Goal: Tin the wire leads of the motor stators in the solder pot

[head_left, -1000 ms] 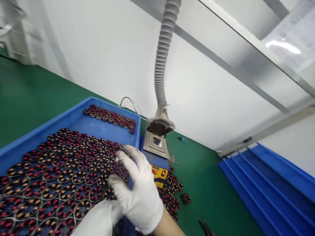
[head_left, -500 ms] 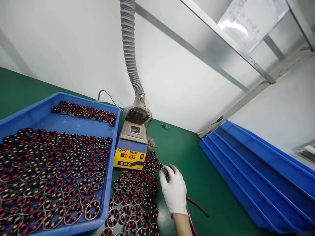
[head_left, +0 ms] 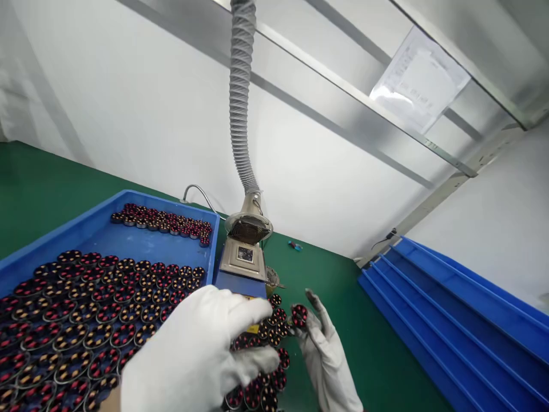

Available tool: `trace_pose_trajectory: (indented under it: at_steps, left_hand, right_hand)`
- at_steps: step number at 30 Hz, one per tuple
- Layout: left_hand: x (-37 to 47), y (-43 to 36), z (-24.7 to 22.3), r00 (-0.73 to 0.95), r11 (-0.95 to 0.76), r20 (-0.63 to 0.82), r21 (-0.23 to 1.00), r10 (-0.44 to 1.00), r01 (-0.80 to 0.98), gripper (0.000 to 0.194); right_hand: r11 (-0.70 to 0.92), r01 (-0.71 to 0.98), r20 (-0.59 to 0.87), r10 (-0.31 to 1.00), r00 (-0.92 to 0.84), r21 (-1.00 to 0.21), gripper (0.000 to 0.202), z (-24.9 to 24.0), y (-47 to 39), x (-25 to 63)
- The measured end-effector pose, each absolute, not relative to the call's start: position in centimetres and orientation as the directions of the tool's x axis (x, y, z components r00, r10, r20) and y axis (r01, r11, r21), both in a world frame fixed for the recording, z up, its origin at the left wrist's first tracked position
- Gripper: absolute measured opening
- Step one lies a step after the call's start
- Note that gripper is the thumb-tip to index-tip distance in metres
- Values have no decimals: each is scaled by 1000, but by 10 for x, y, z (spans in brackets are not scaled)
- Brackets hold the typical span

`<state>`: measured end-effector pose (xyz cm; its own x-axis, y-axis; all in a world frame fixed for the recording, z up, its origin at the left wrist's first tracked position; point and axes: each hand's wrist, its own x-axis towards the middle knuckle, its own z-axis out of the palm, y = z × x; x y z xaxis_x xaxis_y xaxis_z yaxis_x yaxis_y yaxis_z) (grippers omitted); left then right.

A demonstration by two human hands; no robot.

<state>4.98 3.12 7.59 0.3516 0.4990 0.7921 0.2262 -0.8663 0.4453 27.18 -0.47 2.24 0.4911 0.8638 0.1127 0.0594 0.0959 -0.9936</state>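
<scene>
My right hand (head_left: 323, 355), in a white glove with greyed fingertips, pinches a small ring-shaped motor stator (head_left: 299, 316) with red windings, raised a little above the table. My left hand (head_left: 193, 349), gloved in white, reaches in from the lower left with thumb and fingers apart and nothing between them. Below and beyond it stand rows of loose stators (head_left: 274, 337) with red or copper-coloured windings, partly hidden by the hand. The solder pot (head_left: 243, 258) is behind them; my left hand covers most of its yellow front panel.
A blue tray (head_left: 148, 245) full of stators takes up the left side. Above the solder pot hangs a grey fume hose (head_left: 241, 109) with a round hood. Stacked blue trays (head_left: 437, 315) lean at the right. Small blue-handled cutters (head_left: 295, 246) lie on the green table.
My left hand has come into view from the lower left. My right hand has lifted a red-wound stator from the edge of the group. The view has tilted upward.
</scene>
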Motion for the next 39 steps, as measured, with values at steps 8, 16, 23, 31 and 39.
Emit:
trace_pose_trajectory:
  at_steps: [8,16,23,31,39]
  left_hand:
    - [50,42,71,246,-842,864,299,439,450,23]
    - [44,51,74,317,-838,776,501,545,215,20]
    - [53,45,77,356,-917,846,361,398,168,10]
    - [57,46,68,369,-905,826,392,426,167,15]
    - [53,44,75,329,-895,915,71,234,440,13]
  right_hand:
    - [264,-344,251,964,82,-901,30,69,21,177]
    - [576,59,573,817,-59,-815,22,80,21,209]
    - [446,-328,452,890,63,-832,26,72,25,208]
    - [425,-131,427,904,10,-896,21,80,17,211]
    - [687,-217,493,672,552,-694,13,64,24,222]
